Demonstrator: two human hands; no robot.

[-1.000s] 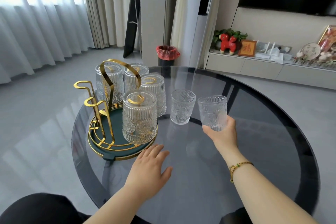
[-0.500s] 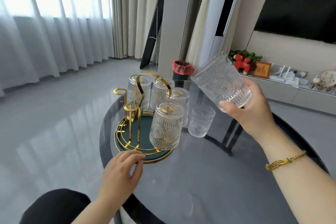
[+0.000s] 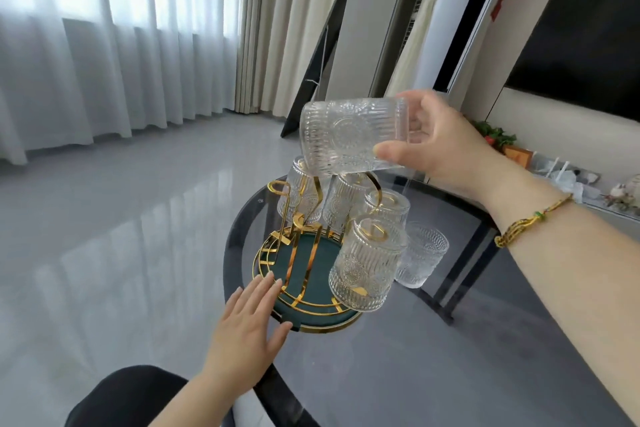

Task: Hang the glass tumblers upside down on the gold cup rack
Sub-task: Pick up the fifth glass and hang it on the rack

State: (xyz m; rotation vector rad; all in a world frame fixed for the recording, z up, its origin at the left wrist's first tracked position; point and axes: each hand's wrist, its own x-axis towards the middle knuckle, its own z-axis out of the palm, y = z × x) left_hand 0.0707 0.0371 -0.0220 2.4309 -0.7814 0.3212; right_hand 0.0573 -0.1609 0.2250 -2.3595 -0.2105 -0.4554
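My right hand (image 3: 440,146) grips a ribbed glass tumbler (image 3: 349,135) by its base end, holding it on its side in the air above the gold cup rack (image 3: 298,232). The rack has a round green tray base (image 3: 311,253) and stands on the dark glass table (image 3: 415,357). Several tumblers hang upside down on its pegs, the nearest one (image 3: 367,267) at the front right. Two gold pegs on the left are bare. One more tumbler (image 3: 420,255) stands upright on the table to the right of the rack. My left hand (image 3: 249,322) lies flat, fingertips touching the tray's near rim.
The round table's left edge runs close to the rack, with grey floor (image 3: 104,218) beyond. White curtains (image 3: 104,45) fill the left. A low shelf (image 3: 554,170) with ornaments sits at the far right. My dark-clad knee (image 3: 121,399) shows at the bottom.
My right hand lifted the tumbler off the table, carried it left over the rack and tipped it onto its side. My left hand slid forward to the tray rim. The view swung left.
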